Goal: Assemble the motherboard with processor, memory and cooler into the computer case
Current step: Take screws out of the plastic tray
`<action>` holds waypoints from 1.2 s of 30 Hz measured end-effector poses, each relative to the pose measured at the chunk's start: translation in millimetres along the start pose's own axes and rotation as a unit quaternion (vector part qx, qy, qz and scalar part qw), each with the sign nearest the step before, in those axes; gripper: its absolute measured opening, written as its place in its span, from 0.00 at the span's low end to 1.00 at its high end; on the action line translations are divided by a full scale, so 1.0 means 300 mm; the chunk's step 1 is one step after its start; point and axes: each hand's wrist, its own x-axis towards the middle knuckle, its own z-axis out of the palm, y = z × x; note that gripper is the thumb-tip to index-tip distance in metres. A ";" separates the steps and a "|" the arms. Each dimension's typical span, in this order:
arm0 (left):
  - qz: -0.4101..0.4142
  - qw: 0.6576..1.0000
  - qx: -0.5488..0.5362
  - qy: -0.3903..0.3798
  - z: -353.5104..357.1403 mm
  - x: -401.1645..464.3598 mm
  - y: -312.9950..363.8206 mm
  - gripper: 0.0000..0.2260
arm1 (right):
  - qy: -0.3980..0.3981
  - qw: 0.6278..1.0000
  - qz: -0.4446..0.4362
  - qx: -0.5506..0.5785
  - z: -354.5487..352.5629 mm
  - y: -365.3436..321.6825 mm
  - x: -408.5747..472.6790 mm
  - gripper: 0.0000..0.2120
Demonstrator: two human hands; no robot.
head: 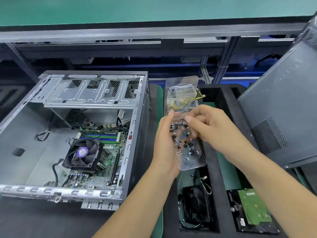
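The open computer case (140, 107) lies on its side at the left. Inside it sits the green motherboard (109, 162) with its black cooler fan (83, 154) and memory sticks (100, 137). My left hand (165, 145) holds a clear plastic clamshell tray (192, 162) of several small screws (181, 140) from below and the left. My right hand (207, 124) reaches into the tray from the right with fingers curled over the screws; whether it pinches one is hidden.
A black foam tray (212, 169) lies under my hands, holding a loose black fan (195, 205) and a hard drive (253, 210). The grey case side panel (281, 107) leans at the right. A metal frame rail (154, 33) runs along the back.
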 end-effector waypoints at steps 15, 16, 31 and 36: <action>-0.007 0.999 0.027 0.021 -0.016 0.009 -0.013 0.27 | -0.166 0.979 0.075 0.088 -0.044 -0.026 -0.009 0.05; -0.008 0.999 0.028 0.022 -0.017 0.013 -0.015 0.26 | -0.152 0.987 0.044 -0.002 -0.038 -0.031 -0.013 0.02; -0.028 0.999 0.034 0.009 -0.017 0.014 -0.015 0.23 | -0.089 0.954 -0.067 -0.277 0.025 -0.038 -0.023 0.07; -0.020 0.999 0.034 0.003 -0.019 0.014 -0.019 0.23 | -0.114 0.963 -0.061 -0.235 0.011 -0.039 -0.029 0.05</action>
